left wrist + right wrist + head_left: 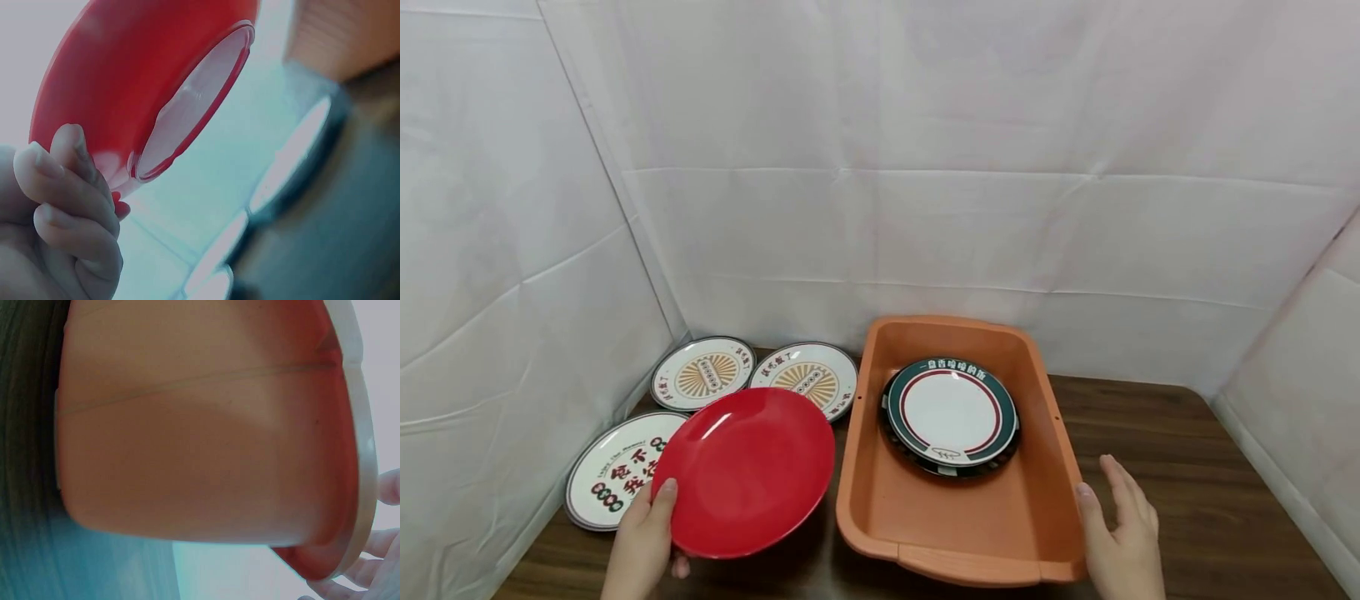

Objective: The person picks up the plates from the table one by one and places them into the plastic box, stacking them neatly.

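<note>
A person's left hand (pixel 643 525) grips a red plate (pixel 752 475) by its near-left edge, thumb pressed on the upper face and fingers tucked beneath; the left wrist view shows the plate tilted, its underside and foot ring in sight. Just beyond that grip, partly hidden by the plate, lies a white plate with red lettering (pixel 617 475). Farther out are two sunburst plates, one to the left (pixel 703 372) and one to the right (pixel 808 375).

To the right of the gripped plate stands an orange basin (pixel 947 525), where a green-rimmed plate (pixel 951 417) sits on a darker one (pixel 917 462). Across the basin, the right hand (pixel 1123 525) holds nothing, thumb and fingers spread beside the rim; whether it touches cannot be told.

The step in hand appears to be a one-handed transfer of the red plate, most likely toward the basin's stack. If so, the next move calls for keeping the pinch firm, clearing the basin's left wall, levelling the plate and lowering it gently onto the green-rimmed one, with the free hand placed to steady the far rim.
</note>
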`<state>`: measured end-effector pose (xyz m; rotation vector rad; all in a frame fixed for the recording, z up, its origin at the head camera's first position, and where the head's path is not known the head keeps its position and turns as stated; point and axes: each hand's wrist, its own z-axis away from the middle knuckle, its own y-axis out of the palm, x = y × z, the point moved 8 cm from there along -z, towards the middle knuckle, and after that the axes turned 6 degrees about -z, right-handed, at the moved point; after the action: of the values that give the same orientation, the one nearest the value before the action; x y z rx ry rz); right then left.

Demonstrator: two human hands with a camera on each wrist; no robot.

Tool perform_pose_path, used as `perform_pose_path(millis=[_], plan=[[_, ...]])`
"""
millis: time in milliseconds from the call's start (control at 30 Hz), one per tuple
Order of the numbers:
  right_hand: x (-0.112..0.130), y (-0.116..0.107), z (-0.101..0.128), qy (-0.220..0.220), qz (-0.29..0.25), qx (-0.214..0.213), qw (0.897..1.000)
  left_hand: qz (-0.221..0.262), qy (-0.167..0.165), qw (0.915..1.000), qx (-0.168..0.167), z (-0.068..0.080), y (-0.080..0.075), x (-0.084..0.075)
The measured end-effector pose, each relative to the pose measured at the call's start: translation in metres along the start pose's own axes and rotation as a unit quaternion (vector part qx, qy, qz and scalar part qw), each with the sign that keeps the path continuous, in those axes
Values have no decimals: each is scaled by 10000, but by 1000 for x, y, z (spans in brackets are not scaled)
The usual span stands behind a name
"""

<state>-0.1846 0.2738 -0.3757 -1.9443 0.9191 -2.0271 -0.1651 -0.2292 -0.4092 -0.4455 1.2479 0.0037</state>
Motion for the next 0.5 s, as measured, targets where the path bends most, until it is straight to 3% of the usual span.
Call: perform_pose_path(millis=[133, 267, 500], plan=[[15, 0, 5, -278, -128, -303, 9991, 351, 294, 9989, 36, 10, 11, -20], [28, 2, 8, -566, -304, -481, 9968, 614, 625, 9960, 201, 18, 32, -36], [41, 14, 11, -691, -450, -428, 9957, 931, 824, 9890, 797, 24, 77, -50]])
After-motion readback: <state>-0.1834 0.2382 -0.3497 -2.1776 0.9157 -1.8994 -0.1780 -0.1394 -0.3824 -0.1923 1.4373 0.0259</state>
